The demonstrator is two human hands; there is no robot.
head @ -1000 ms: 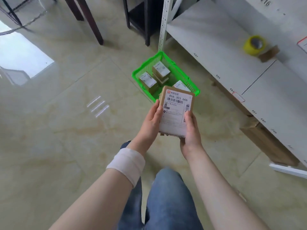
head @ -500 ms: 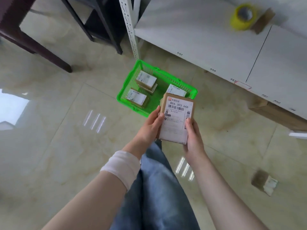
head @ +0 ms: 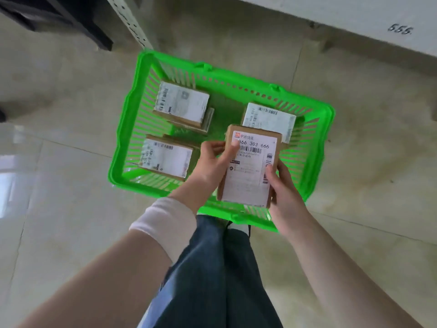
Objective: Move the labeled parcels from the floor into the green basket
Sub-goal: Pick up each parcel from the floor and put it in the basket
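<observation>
A brown labeled parcel [head: 250, 171] with the number 866 303 666 hangs above the near right part of the green basket [head: 123, 140]. My left hand [head: 210, 164] grips its left edge with the thumb on the label. My right hand [head: 281, 185] grips its right edge. Inside the basket lie three labeled parcels: one at the far left [head: 182, 104], one at the near left [head: 165, 158], and one at the far right [head: 269, 118], partly hidden behind the held parcel.
The basket stands on a glossy tiled floor [head: 59, 209]. A white shelf board [head: 354, 17] runs along the top right, with a perforated white upright [head: 128, 22] at its left end. Dark furniture [head: 59, 17] stands at the top left. My legs in jeans [head: 217, 275] are below.
I have come close to the basket, which now fills the middle of the view. The parcel, held in both hands, has moved from in front of the basket to above it.
</observation>
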